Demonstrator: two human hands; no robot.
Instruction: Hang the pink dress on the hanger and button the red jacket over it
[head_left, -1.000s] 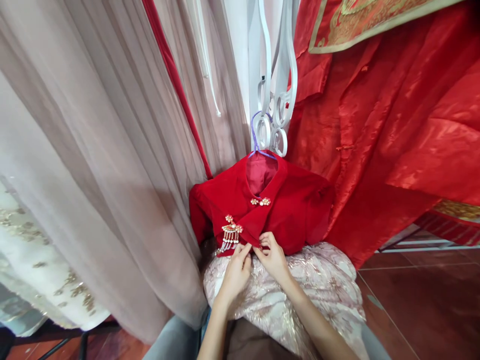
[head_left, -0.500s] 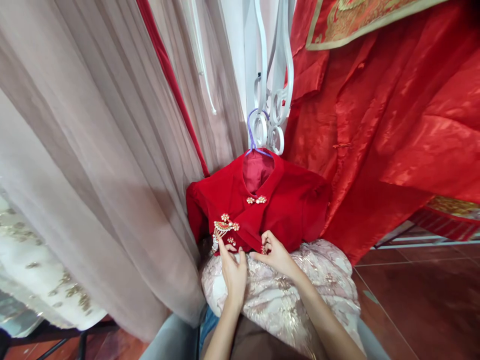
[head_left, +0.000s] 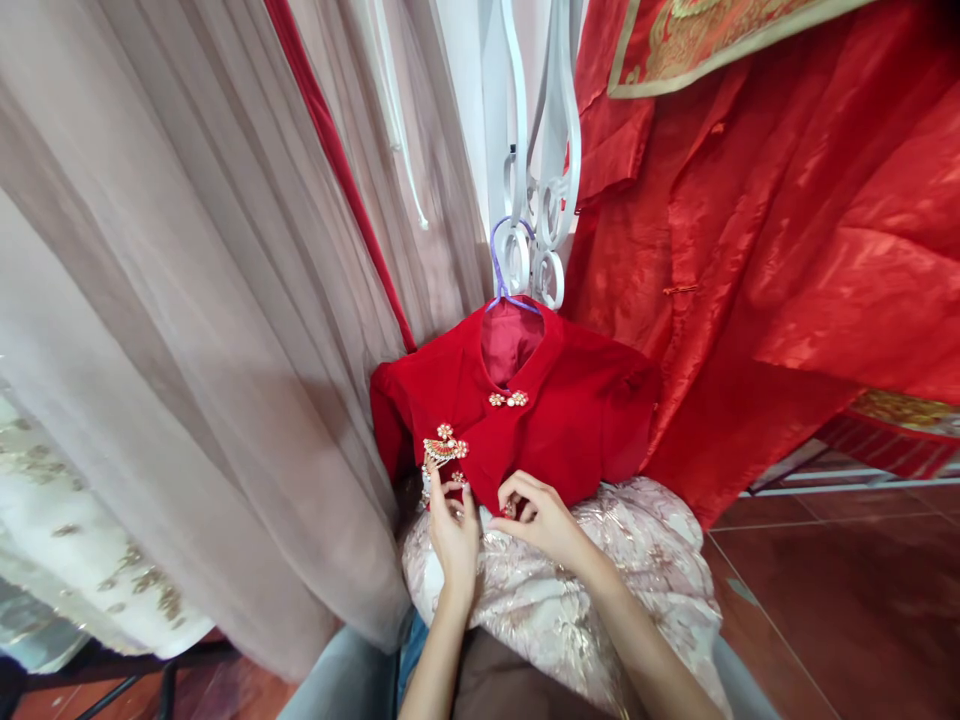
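Observation:
A short red velvet jacket hangs by its collar on a purple hanger. Its neck has a jewelled flower clasp, fastened. On the left chest hangs a fan-shaped brooch with beaded tassels. My left hand pinches a small jewelled clasp near the jacket's lower front, just below the brooch. My right hand has its fingers curled and closed on another jewelled clasp piece at the edge of the overlapping front flap. Fingers partly cover both pieces.
A pale brocade garment lies over my lap beneath the jacket. The hanger hooks on a white scrolled metal stand. Sheer beige drapes hang on the left, red satin garments on the right. The floor is red tile.
My right hand has moved slightly left with the flap edge, its fingers curling more. My left thumb and fingers have come up onto the lower clasp. The view has shifted a little.

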